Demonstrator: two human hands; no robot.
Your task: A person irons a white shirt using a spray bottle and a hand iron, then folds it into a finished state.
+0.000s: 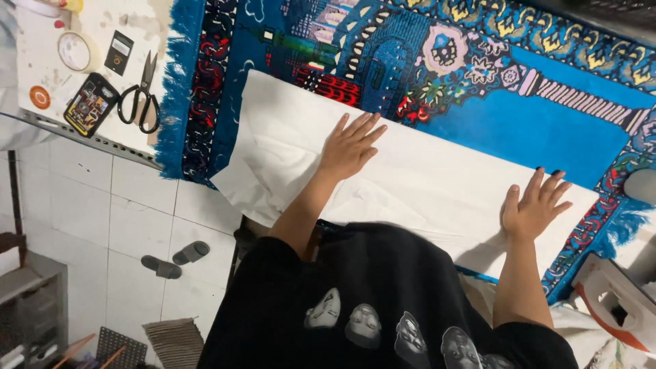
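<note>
- White cloth (pixel 424 174), folded into a long band, laid flat across a blue patterned rug (pixel 533 123) that covers the work surface; near end spills over the table edge.
- Left hand (pixel 350 147) flat on the cloth toward its near end, palm down, fingers spread and straight, gripping nothing.
- Right hand (pixel 534 205) flat on the cloth close to its far end, palm down, fingers fanned apart; dark polish on the nails.
- Both forearms bare, reaching out from a black printed shirt (pixel 383 307) that fills the lower frame.
- Rug: deep blue ground, ornate border in yellow, red and white, blue fringe hanging at both ends.
- Beyond the rug's fringe, a worn pale tabletop (pixel 102 20) with black-handled scissors (pixel 140 99), a roll of tape (pixel 74 51), a phone (pixel 90 104) in a patterned case, a small dark card (pixel 119 52).
- Floor of pale square tiles (pixel 137 205); a pair of grey slippers (pixel 174 260) lying on it, apart from the table.
- Clothes iron (pixel 615 301), white with orange trim, at the right edge, partly cut off.
- Cloth's lower edge hidden behind the shirt; whether more layers lie beneath cannot be told.
- Lower left corner dim and cluttered: a perforated dark panel, thin sticks, a ribbed mat, hard to make out.
</note>
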